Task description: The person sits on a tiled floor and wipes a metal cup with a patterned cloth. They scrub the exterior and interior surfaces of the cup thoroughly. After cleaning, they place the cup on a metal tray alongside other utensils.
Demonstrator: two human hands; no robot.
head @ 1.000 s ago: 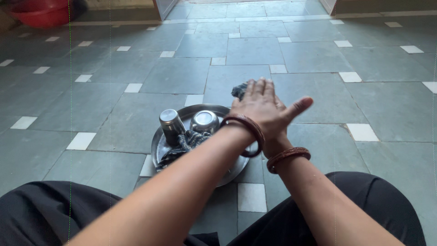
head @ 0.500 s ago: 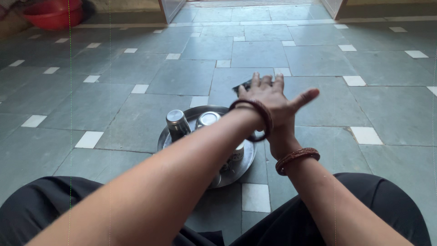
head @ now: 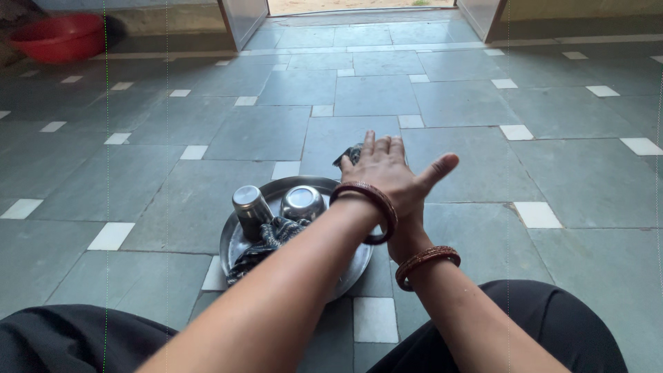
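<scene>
Beyond the far rim of the steel plate (head: pixel 235 243), on the grey floor tiles, lies a small dark cloth (head: pixel 350 153), and that is the thing nearest our fingers. Both arms are stretched forward and cross above the right edge of the plate. The left hand (head: pixel 387 176) lies uppermost, palm down. Its fingers (head: pixel 378 146) are straight and held side by side, its thumb is spread out to the right, and it grips nothing. The right hand (head: pixel 409 224) sits under the left one and is almost wholly hidden, so we cannot tell how its fingers stand. Each wrist carries a brown bangle.

We judge the step in hand to be a reach out over the plate towards that cloth, with no hold taken yet. The cloth shows just past the left fingertips, at their left side. We cannot tell whether they touch it, since the hand covers most of it. A grasp from here would call for the hand to drop to the floor and the fingers to curl around the cloth.

On the plate's far-left part stand a steel tumbler (head: pixel 248 207) and a steel cup (head: pixel 302 202), close together. A dark rag (head: pixel 266 240) lies draped against them. A red tub (head: pixel 59 36) sits well apart at the far-left end of the floor.
</scene>
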